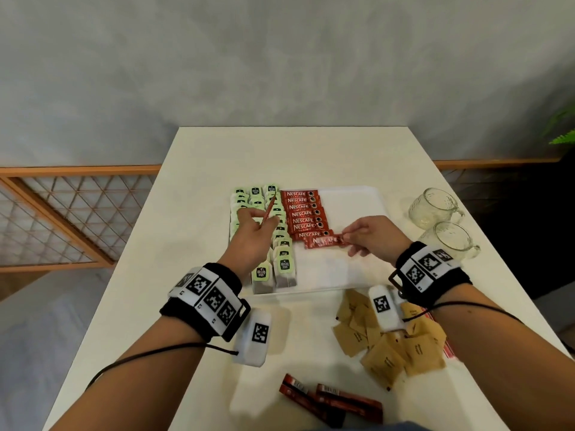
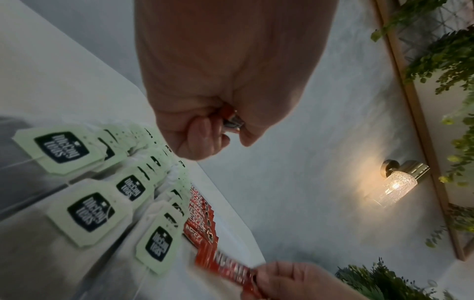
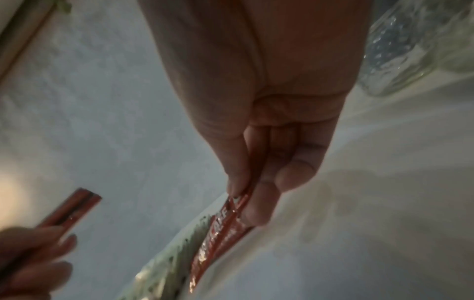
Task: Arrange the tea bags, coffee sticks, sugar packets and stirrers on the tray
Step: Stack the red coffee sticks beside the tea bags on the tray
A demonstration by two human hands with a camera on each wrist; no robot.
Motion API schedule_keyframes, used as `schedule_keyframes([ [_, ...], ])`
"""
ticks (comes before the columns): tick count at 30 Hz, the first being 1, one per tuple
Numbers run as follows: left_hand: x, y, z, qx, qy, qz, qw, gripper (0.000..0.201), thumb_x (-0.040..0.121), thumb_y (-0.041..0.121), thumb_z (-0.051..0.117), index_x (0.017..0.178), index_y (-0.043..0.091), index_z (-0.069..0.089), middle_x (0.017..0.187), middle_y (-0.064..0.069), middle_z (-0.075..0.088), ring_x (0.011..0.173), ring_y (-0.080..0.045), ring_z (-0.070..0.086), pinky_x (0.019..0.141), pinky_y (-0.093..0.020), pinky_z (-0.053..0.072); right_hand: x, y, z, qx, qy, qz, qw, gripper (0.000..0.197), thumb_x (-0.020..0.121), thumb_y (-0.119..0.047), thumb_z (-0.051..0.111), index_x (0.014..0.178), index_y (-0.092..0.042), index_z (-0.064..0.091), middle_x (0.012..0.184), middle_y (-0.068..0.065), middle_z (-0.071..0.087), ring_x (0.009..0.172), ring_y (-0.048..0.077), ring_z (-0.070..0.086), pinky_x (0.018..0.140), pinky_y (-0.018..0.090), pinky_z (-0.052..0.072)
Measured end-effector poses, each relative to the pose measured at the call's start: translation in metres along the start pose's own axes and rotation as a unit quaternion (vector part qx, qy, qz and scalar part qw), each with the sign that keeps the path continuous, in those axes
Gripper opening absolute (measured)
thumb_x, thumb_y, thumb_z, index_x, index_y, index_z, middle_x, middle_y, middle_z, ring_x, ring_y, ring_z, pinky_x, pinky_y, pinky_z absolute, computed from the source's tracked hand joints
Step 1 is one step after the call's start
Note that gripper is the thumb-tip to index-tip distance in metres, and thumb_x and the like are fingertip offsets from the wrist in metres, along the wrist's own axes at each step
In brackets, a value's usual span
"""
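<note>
A white tray (image 1: pixel 351 206) holds rows of green-tagged tea bags (image 1: pixel 281 262) on its left and a column of red coffee sticks (image 1: pixel 303 213) beside them. My right hand (image 1: pixel 362 234) pinches one more coffee stick (image 1: pixel 326 241) by its end, low at the near end of that column; the right wrist view shows the coffee stick (image 3: pixel 223 229) between thumb and fingers. My left hand (image 1: pixel 258 225) hovers over the tea bags and grips two thin red sticks (image 1: pixel 269 209) pointing up and away. Brown sugar packets (image 1: pixel 389 343) lie loose on the table.
Two glass mugs (image 1: pixel 435 206) (image 1: pixel 451 241) stand right of the tray. More coffee sticks (image 1: pixel 333 399) lie at the table's near edge. A red-and-white strip (image 1: pixel 448 349) pokes out beside the sugar pile. The tray's right half (image 1: pixel 357 265) is bare.
</note>
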State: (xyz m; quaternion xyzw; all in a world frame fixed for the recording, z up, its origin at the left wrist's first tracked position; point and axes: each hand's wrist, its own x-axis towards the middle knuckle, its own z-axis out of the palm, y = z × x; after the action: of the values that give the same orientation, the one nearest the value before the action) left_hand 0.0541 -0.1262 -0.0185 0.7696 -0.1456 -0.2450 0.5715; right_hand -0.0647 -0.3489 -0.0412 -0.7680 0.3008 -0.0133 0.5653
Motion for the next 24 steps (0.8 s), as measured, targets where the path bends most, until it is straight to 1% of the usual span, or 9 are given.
schedule_keyframes([
  [2, 0.003, -0.001, -0.003, -0.012, -0.008, 0.005, 1.0, 0.016, 0.1, 0.026, 0.045, 0.107, 0.02, 0.033, 0.07, -0.002, 0.039, 0.05, -0.013, 0.032, 0.048, -0.026, 0.029, 0.004, 0.011, -0.001, -0.05, -0.005, 0.038, 0.998, 0.011, 0.09, -0.01, 0.065, 0.093, 0.0, 0.065, 0.08, 0.011, 0.075, 0.061, 0.017, 0.068, 0.055, 0.024, 0.052],
  [4, 0.003, -0.001, -0.005, 0.002, -0.023, 0.013, 1.0, 0.01, 0.1, 0.022, 0.039, 0.103, 0.019, 0.03, 0.073, -0.004, 0.038, 0.05, -0.013, 0.029, 0.048, -0.026, 0.026, 0.008, 0.014, 0.003, -0.06, -0.001, 0.063, 0.996, 0.013, 0.089, -0.015, 0.068, 0.089, -0.002, 0.067, 0.076, 0.012, 0.074, 0.062, 0.02, 0.069, 0.057, 0.027, 0.055],
  [8, 0.003, -0.003, -0.003, 0.026, -0.05, 0.019, 0.998, 0.006, 0.101, 0.019, 0.035, 0.096, 0.02, 0.032, 0.083, -0.007, 0.046, 0.05, -0.011, 0.03, 0.048, -0.027, 0.027, 0.018, 0.008, 0.015, -0.074, 0.005, 0.094, 0.993, 0.016, 0.083, -0.016, 0.074, 0.079, -0.002, 0.069, 0.067, 0.01, 0.069, 0.055, 0.017, 0.062, 0.051, 0.024, 0.052],
  [10, 0.005, -0.006, -0.003, 0.03, -0.048, 0.012, 0.998, 0.005, 0.1, 0.019, 0.039, 0.097, 0.019, 0.035, 0.087, -0.006, 0.053, 0.051, -0.011, 0.033, 0.048, -0.027, 0.029, 0.023, 0.005, 0.019, -0.07, -0.001, 0.109, 0.992, 0.016, 0.082, -0.015, 0.075, 0.077, -0.001, 0.069, 0.068, 0.01, 0.068, 0.055, 0.017, 0.06, 0.052, 0.024, 0.053],
  [13, 0.007, -0.01, -0.005, 0.024, -0.033, -0.004, 0.999, 0.006, 0.098, 0.02, 0.044, 0.095, 0.021, 0.039, 0.088, -0.005, 0.057, 0.053, -0.012, 0.035, 0.048, -0.026, 0.031, 0.028, 0.001, 0.023, -0.078, 0.006, 0.13, 0.988, 0.019, 0.082, -0.016, 0.076, 0.082, 0.001, 0.069, 0.07, 0.011, 0.067, 0.057, 0.018, 0.059, 0.058, 0.028, 0.055],
  [18, 0.008, -0.012, -0.009, 0.007, -0.037, -0.036, 0.999, 0.008, 0.096, 0.019, 0.053, 0.093, 0.016, 0.046, 0.088, -0.006, 0.057, 0.056, -0.014, 0.037, 0.049, -0.027, 0.033, 0.034, -0.004, 0.024, -0.068, 0.014, 0.145, 0.987, 0.019, 0.081, -0.015, 0.077, 0.077, 0.0, 0.066, 0.067, 0.011, 0.065, 0.054, 0.018, 0.057, 0.055, 0.026, 0.054],
  [21, 0.007, -0.014, -0.01, 0.007, -0.04, -0.047, 0.998, 0.01, 0.095, 0.018, 0.058, 0.094, 0.013, 0.05, 0.081, -0.004, 0.056, 0.059, -0.015, 0.041, 0.051, -0.027, 0.038, 0.035, -0.007, 0.026, -0.053, 0.017, 0.148, 0.987, 0.018, 0.081, -0.012, 0.077, 0.077, 0.001, 0.065, 0.067, 0.012, 0.064, 0.052, 0.018, 0.055, 0.051, 0.025, 0.053],
  [23, 0.005, -0.014, -0.012, -0.004, -0.048, -0.048, 0.998, 0.01, 0.094, 0.016, 0.06, 0.092, 0.01, 0.053, 0.078, -0.004, 0.057, 0.058, -0.015, 0.044, 0.05, -0.026, 0.041, 0.036, -0.008, 0.027, -0.054, 0.016, 0.15, 0.987, 0.022, 0.08, -0.017, 0.078, 0.076, 0.0, 0.064, 0.067, 0.012, 0.064, 0.053, 0.019, 0.055, 0.053, 0.027, 0.053],
  [24, 0.004, -0.015, -0.013, -0.006, -0.055, -0.046, 0.997, 0.01, 0.093, 0.015, 0.062, 0.09, 0.009, 0.055, 0.078, -0.006, 0.059, 0.058, -0.015, 0.046, 0.05, -0.026, 0.043, 0.036, -0.008, 0.026, -0.082, 0.024, 0.142, 0.986, 0.027, 0.08, -0.024, 0.078, 0.075, -0.002, 0.064, 0.067, 0.012, 0.064, 0.055, 0.02, 0.056, 0.057, 0.028, 0.053],
])
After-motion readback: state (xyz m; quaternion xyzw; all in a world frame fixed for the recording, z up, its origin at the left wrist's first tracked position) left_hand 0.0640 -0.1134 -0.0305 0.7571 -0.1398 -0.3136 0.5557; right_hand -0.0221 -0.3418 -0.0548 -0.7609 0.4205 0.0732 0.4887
